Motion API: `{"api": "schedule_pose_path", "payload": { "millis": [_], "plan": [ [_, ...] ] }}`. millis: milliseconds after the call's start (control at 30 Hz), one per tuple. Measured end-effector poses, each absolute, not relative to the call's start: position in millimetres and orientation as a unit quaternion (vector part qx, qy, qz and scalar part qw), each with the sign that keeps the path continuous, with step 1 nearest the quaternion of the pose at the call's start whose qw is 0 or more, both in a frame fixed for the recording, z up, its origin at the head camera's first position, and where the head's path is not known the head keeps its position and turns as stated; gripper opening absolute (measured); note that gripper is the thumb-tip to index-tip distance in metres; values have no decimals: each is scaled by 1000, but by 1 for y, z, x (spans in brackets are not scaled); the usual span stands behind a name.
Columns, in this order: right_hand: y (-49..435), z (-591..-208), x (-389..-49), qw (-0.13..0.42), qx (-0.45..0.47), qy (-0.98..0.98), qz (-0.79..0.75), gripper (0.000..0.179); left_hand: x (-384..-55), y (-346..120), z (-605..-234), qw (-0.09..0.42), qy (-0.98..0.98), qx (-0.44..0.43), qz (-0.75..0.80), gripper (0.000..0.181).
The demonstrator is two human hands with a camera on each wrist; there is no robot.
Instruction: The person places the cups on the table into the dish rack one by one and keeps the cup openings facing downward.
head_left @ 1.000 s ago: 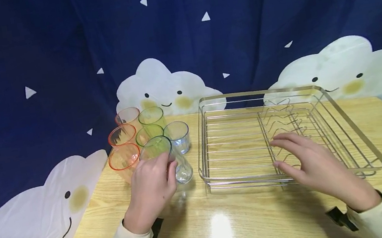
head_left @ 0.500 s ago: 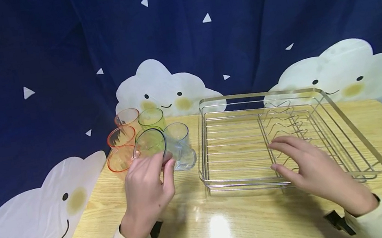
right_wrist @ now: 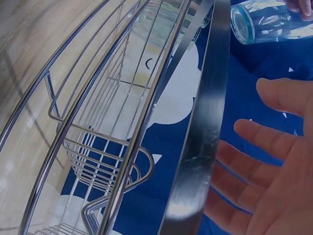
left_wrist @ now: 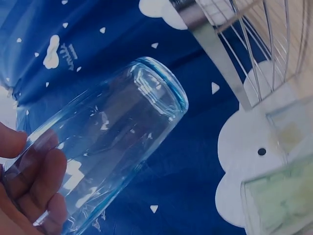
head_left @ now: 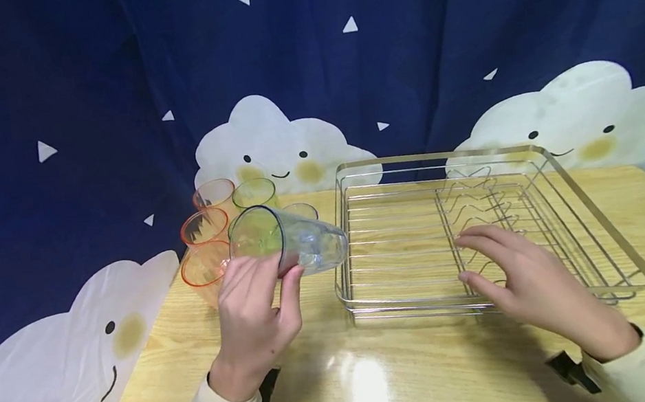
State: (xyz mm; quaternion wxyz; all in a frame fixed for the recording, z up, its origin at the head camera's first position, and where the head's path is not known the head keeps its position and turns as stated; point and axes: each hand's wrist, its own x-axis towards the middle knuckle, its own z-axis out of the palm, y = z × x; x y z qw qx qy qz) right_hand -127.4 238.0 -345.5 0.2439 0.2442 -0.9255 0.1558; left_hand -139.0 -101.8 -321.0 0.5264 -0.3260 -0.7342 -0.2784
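Note:
A clear, blue-tinted drinking glass [head_left: 324,242] is tilted almost onto its side, its base pointing right and overlapping the rack's left edge in the head view. My left hand [head_left: 259,321] pinches it near the rim, thumb on one side and fingers on the other. The left wrist view shows the thick base of the glass [left_wrist: 161,85] away from the fingers. My right hand [head_left: 536,287] hovers by the front right of the wire dish rack [head_left: 588,203], fingers spread and holding nothing. In the right wrist view, the fingers [right_wrist: 259,139] lie beside the rack's flat metal band [right_wrist: 203,127].
Left of the rack several more glasses stand close together: orange-rimmed ones [head_left: 207,267], green-rimmed ones [head_left: 255,194] and a blue-rimmed one [head_left: 306,210]. Inside the rack's right half runs a row of bent wire dividers [head_left: 474,209]. A dark blue cloud-print curtain [head_left: 399,43] hangs behind the wooden table [head_left: 437,378].
My left hand has lifted the glass out from the front of the group and tipped it, its base swinging up and right. My right hand has stayed nearly in place.

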Motion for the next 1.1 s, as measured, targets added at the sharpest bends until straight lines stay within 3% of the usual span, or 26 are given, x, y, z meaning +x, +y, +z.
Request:
{"api": "schedule_pose_path", "payload": {
  "millis": [300, 667, 1100],
  "plan": [
    [234, -342, -126, 233, 237, -928, 170, 55, -139, -86, -321, 525, -698, -374, -311, 22],
    [221, -340, -124, 218, 262, -917, 207, 80, -138, -71, -327, 531, -648, -466, -287, 19],
    [218, -341, -123, 166, 285, -903, 276, 83, -133, -59, -327, 522, -632, -515, -251, 18]
  ]
}}
